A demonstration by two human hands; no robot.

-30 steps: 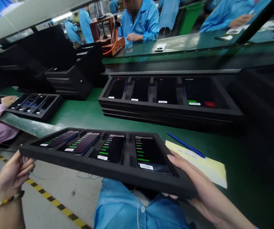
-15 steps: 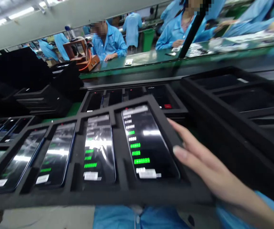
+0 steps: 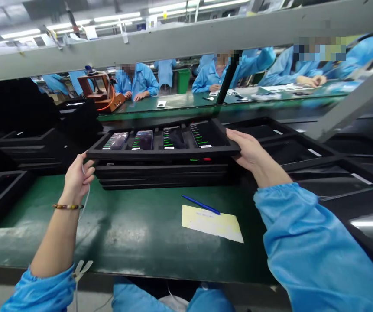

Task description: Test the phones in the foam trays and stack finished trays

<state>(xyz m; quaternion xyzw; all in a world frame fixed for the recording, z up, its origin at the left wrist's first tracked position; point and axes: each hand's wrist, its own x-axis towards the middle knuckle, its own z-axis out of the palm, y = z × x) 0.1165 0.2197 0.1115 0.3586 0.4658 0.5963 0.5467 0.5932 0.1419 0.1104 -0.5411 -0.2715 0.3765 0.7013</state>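
Observation:
A black foam tray (image 3: 167, 153) with several phones lies over a stack of similar trays (image 3: 163, 175), tilted slightly. My left hand (image 3: 78, 175) grips its left end, fingers curled at the corner, a white cord at the hand and a beaded bracelet on the wrist. At the opposite end, my right hand (image 3: 246, 149) holds the right edge, thumb on top. The rightmost phone (image 3: 207, 133) shows lines of white and green text. Whether the tray rests fully on the stack cannot be made out.
A blue pen (image 3: 201, 204) touches a yellow paper (image 3: 212, 222) on the green table (image 3: 134, 229). More trays stand at the right (image 3: 296, 151) and left (image 3: 33, 147). A slanted grey post (image 3: 351, 104) rises at the right. People in blue work beyond.
The tray has moved forward, away from my body, onto or just above the stack. Both arms now reach out, and the pen and paper have come into view.

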